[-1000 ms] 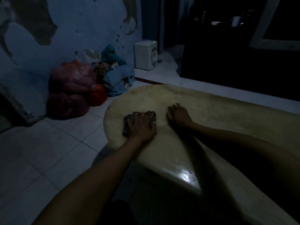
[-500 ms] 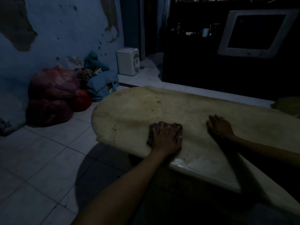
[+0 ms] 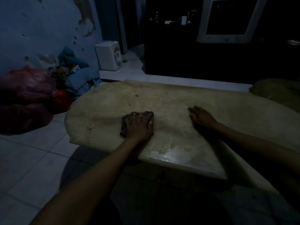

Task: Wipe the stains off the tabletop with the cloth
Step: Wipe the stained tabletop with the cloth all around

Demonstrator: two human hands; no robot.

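A pale rounded tabletop (image 3: pixel 103 111) fills the middle of the dim view. Dark specks of stain (image 3: pixel 137 95) lie scattered across its far middle, and a few more sit near its left front edge. A dark folded cloth (image 3: pixel 123 126) lies flat near the table's front edge, mostly covered by my left hand (image 3: pixel 140 125), which presses down on it with spread fingers. My right hand (image 3: pixel 202 116) rests flat on the bare tabletop to the right of the cloth, fingers extended. A shiny wet patch shows near the front edge.
Red plastic bags (image 3: pixel 27 95) and a heap of blue cloth (image 3: pixel 82 80) lie on the tiled floor at left. A small white appliance (image 3: pixel 109 55) stands by the wall. A dark cabinet with a white-framed screen (image 3: pixel 227 20) is behind the table. A cushion (image 3: pixel 276 90) sits at far right.
My left hand and the cloth slid rightwards from the table's left end, then a little further in from its front edge. My right hand moved away to the right. The view shifted, showing more tabletop.
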